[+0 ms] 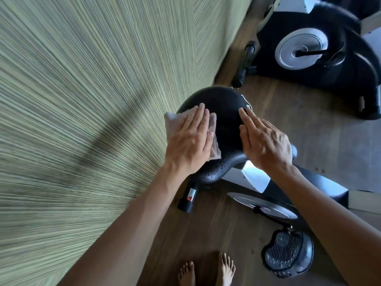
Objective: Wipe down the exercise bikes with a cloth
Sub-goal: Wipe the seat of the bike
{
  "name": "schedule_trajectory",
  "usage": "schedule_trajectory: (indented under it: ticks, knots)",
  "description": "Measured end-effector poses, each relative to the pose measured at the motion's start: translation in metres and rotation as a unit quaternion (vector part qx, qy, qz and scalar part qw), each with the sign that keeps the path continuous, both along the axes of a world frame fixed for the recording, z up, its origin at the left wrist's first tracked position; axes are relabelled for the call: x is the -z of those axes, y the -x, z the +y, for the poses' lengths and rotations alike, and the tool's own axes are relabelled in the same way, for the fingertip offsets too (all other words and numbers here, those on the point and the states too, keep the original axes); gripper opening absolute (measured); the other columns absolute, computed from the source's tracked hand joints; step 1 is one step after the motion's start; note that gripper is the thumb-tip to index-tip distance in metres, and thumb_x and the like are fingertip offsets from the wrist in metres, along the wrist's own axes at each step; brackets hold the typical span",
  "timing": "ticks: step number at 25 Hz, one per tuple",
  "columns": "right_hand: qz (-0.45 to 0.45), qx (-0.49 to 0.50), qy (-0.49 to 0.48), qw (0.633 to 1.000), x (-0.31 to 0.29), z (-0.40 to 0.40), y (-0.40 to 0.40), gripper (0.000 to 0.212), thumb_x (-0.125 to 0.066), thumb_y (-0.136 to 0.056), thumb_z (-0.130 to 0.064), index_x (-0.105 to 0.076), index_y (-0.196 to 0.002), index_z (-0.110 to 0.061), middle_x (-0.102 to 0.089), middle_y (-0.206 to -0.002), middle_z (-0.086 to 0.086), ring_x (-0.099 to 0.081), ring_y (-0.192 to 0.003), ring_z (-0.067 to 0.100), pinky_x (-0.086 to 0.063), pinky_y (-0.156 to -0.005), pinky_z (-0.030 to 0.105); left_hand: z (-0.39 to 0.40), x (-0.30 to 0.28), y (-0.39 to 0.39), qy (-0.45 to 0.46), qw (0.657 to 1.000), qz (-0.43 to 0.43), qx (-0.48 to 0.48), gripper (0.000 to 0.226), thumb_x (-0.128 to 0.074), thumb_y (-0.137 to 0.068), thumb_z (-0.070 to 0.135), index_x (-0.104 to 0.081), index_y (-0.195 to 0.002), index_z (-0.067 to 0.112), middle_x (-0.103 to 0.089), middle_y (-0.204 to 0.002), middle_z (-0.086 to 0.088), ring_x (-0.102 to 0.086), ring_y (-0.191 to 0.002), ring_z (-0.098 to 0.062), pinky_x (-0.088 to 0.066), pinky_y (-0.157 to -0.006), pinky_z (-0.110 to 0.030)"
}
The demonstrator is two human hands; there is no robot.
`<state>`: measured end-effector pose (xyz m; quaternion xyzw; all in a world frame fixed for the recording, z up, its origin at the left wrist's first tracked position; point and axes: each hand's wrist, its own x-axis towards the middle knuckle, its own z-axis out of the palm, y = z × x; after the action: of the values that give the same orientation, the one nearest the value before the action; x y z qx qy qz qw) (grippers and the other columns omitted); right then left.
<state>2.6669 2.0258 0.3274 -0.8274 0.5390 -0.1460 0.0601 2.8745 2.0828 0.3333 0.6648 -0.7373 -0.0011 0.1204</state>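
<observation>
Fingers [198, 118] flat on cloth [171, 122], saddle [222, 106]

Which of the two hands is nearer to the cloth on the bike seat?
Left. The left hand presses flat on the cloth, on the left side of the seat. The right hand rests on the seat's right side, apart from the cloth.

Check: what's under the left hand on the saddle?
A pale cloth, pressed flat onto the black saddle by the left hand; its edges stick out past the fingers. The cloth's middle and the saddle surface beneath are covered.
</observation>
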Motion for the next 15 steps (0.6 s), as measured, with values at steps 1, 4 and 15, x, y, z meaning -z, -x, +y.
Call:
schedule_trajectory:
  ticks: [1,4,15]
  knots:
    - [-0.001,0.0,-0.002,1.0,0.0,0.0,0.0,0.049,-0.034,-0.109,-0.037,-0.038,-0.156,-0.023,-0.04,-0.16,-0.001,-0.049,-0.139,0.022,-0.042,-0.11,0.035,0.006,0.0,-0.005,0.002,0.999,0.005,0.041,0.06,-0.022,-0.108,0.032,-0.032,-0.155,-0.002,-0.025,-0.165,-0.018,-0.021,-0.156,-0.024,-0.012,-0.129,-0.04]
    - [-0.004,0.006,0.0,1.0,0.0,0.001,0.001,0.049,-0.036,-0.109,-0.037,-0.039,-0.156,-0.024,-0.041,-0.159,-0.001,-0.049,-0.139,0.022,-0.045,-0.107,0.036,0.003,0.002,-0.022,-0.014,0.997,0.014,0.072,0.059,-0.022,-0.109,0.034,-0.033,-0.156,0.001,-0.023,-0.167,-0.014,-0.02,-0.156,-0.022,-0.012,-0.129,-0.037]
    - [-0.004,0.009,0.003,1.0,0.0,0.002,0.001,0.048,-0.038,-0.108,-0.037,-0.04,-0.155,-0.025,-0.04,-0.159,-0.003,-0.05,-0.138,0.022,-0.049,-0.102,0.039,0.01,0.0,-0.017,-0.016,0.993,-0.002,0.114,0.058,-0.025,-0.109,0.032,-0.031,-0.157,0.0,-0.022,-0.167,-0.014,-0.018,-0.156,-0.021,-0.014,-0.128,-0.039]
